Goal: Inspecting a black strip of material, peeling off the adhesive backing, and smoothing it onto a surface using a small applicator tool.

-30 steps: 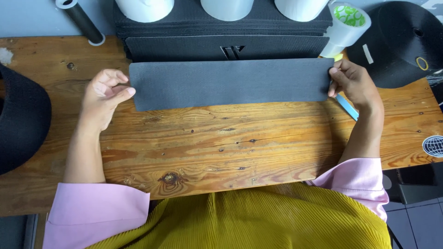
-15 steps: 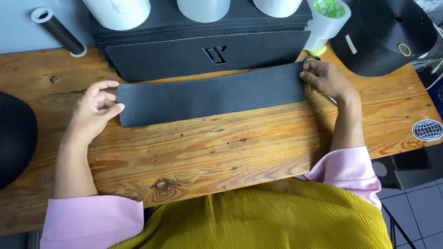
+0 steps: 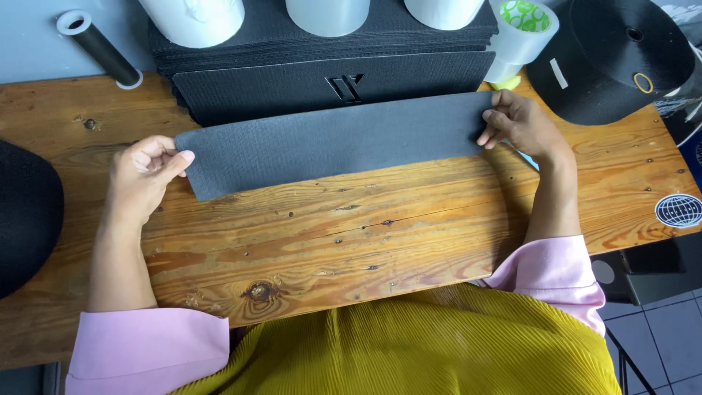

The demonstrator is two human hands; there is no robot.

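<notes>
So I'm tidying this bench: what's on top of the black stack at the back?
Three white rolls stand on the black stack; their tops are cut off by the frame. Whatever lies beneath them is covered.

Wooden table, stack of dark sheets, tape roll, black thread cone

Head view — looking down, near table.

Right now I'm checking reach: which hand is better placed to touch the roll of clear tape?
Right. The right hand pinches the dark strip just below the tape roll.
</notes>
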